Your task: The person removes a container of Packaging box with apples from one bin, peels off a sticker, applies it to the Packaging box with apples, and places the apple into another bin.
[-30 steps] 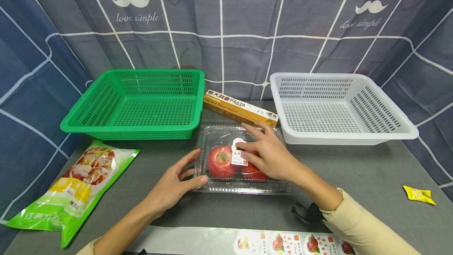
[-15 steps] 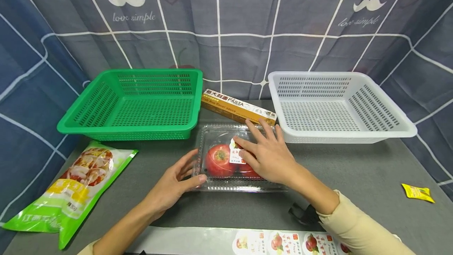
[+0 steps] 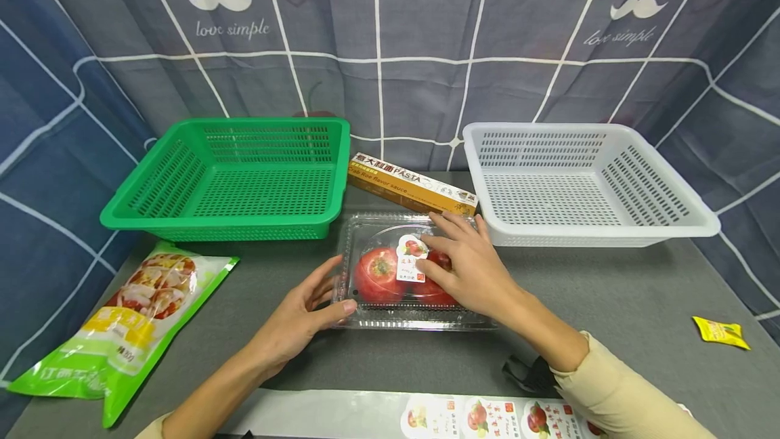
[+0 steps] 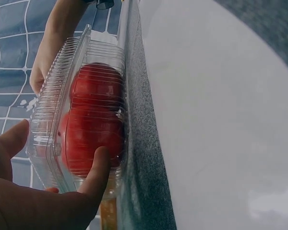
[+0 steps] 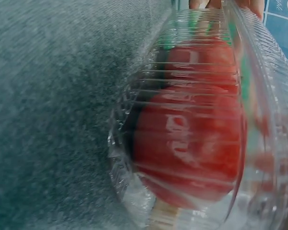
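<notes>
A clear plastic clamshell box [image 3: 426,320] lies on the grey table with two red, apple-like fruits [image 3: 380,276] inside. On its lid is a white label [image 3: 411,266] with a fruit picture and red print. My left hand [image 3: 298,314] holds the box's left end, thumb at the front corner and fingers along the side. In the left wrist view, that hand [image 4: 53,191] spans the box end [image 4: 38,139]. My right hand [image 3: 472,266] rests on the lid, with fingertips at the label's right edge and other fingers stretched toward the back rim.
Behind the box lie a pasta carton [image 3: 414,185], a green basket [image 3: 244,225] to the left and a white basket [image 3: 597,232] to the right. A green-white food bag [image 3: 128,330], a yellow packet [image 3: 722,332] and a label strip [image 3: 341,412] lie around.
The right hand's fingers have shifted across the lid, spreading over the label and then drawing back to its right edge. The left hand and the box have stayed nearly still.
</notes>
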Tool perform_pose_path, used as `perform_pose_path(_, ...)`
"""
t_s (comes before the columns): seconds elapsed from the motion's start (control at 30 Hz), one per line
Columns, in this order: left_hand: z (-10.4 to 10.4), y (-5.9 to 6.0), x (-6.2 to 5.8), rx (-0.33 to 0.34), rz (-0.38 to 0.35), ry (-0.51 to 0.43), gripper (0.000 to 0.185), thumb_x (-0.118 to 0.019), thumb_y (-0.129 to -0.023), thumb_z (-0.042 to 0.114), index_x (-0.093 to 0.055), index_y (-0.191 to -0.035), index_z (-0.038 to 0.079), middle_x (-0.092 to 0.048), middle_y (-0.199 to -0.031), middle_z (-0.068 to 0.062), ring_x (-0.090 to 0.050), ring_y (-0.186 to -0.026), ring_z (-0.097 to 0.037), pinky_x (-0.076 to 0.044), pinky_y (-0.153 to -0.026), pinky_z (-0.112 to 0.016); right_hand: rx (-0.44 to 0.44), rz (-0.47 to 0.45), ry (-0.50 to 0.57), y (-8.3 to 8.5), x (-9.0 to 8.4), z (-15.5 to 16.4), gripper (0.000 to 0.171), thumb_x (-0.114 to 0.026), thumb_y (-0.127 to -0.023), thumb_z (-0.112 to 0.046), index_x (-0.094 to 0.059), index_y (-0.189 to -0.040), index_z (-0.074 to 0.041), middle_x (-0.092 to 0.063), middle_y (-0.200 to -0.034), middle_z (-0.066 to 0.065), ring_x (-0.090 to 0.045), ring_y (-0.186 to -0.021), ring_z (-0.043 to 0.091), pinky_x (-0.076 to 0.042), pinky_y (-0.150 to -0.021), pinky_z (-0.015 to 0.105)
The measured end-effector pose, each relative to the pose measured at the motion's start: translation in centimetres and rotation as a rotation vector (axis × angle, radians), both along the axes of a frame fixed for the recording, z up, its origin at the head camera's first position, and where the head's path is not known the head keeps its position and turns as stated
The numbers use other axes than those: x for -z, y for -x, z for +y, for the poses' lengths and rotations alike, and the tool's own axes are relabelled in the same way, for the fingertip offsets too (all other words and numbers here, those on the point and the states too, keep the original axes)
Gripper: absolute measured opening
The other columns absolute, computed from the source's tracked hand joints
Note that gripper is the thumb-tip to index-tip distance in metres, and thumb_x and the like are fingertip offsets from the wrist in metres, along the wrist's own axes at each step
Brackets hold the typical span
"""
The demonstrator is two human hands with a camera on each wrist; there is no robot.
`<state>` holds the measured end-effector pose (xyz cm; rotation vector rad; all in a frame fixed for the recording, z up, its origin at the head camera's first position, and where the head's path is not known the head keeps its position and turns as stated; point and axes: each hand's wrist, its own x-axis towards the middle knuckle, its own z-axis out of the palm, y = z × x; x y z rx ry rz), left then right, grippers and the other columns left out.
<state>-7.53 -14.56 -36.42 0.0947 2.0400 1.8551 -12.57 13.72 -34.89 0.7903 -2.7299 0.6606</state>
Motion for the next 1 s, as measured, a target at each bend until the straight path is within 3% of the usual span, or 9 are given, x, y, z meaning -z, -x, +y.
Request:
perform_pose_path(0.1, 0.0, 0.0, 0.0, 0.005, -0.001, 0.006, 0.082, -0.074, -0.09, 0.021, -0.025, -0.157, 0.018, -0.025, -0.157, -0.022, -0.029, -0.141, -0.04, -0.053, -0.091, -0.038, -0.025, 0.008, -0.04, 0.0, 0.1, 0.2, 0.044, -0.064, -0.096, -0.037, -0.064, -0.134, -0.015, -0.041, -0.151, 0.016, -0.031, -0.14, 0.035, -0.006, -0.111, 0.069)
perform_pose_path(0.27, 0.1, 0.0, 0.0, 0.005, -0.003, 0.01, 0.083, -0.074, -0.09, 0.021, -0.025, -0.157, 0.017, -0.025, -0.157, -0.021, -0.029, -0.141, -0.04, -0.053, -0.092, -0.039, -0.045, -0.011, -0.231, -0.1, -0.2, 0.2, 0.042, -0.047, -0.103, -0.04, -0.052, -0.145, -0.032, -0.02, -0.16, 0.018, -0.016, -0.145, 0.039, -0.004, -0.11, 0.07)
perform_pose_path(0.4, 0.1, 0.0, -0.1, -0.007, -0.007, 0.033, 0.082, -0.074, -0.09, 0.023, -0.026, -0.157, 0.019, -0.026, -0.157, -0.02, -0.026, -0.142, -0.04, -0.051, -0.094, -0.04, -0.024, -0.065, -0.303, -0.2, -0.6, -0.1, 0.045, -0.038, -0.105, -0.042, -0.045, -0.149, -0.034, -0.011, -0.162, 0.018, -0.008, -0.147, 0.038, 0.001, -0.111, 0.067)
perform_pose_path(0.6, 0.1, 0.0, -0.3, -0.027, -0.032, 0.028, 0.082, -0.074, -0.09, 0.022, -0.026, -0.157, 0.019, -0.024, -0.158, -0.02, -0.024, -0.143, -0.041, -0.051, -0.095, -0.041, -0.026, -0.024, -0.268, -0.1, -0.5, -0.4, 0.047, -0.042, -0.104, -0.044, -0.048, -0.148, -0.028, -0.017, -0.162, 0.016, -0.013, -0.146, 0.04, -0.004, -0.109, 0.07)
perform_pose_path(0.83, 0.2, 0.1, -0.2, -0.017, -0.043, -0.001, 0.084, -0.075, -0.09, 0.022, -0.025, -0.157, 0.018, -0.023, -0.158, -0.021, -0.023, -0.143, -0.041, -0.051, -0.095, -0.04, -0.152, 0.003, -0.224, 0.1, -0.7, 0.5, 0.035, -0.055, -0.1, -0.042, -0.064, -0.133, -0.035, -0.024, -0.161, 0.01, -0.01, -0.147, 0.038, 0.002, -0.104, 0.077)
perform_pose_path(1.0, 0.2, 0.1, -0.2, -0.017, -0.043, -0.001, 0.084, -0.074, -0.09, 0.021, -0.025, -0.157, 0.018, -0.023, -0.158, -0.021, -0.026, -0.142, -0.04, -0.051, -0.094, -0.04, -0.204, 0.018, -0.148, 0.1, -0.4, 0.8, 0.031, -0.058, -0.097, -0.045, -0.07, -0.124, -0.037, -0.033, -0.157, 0.005, -0.016, -0.146, 0.034, 0.005, -0.104, 0.076)
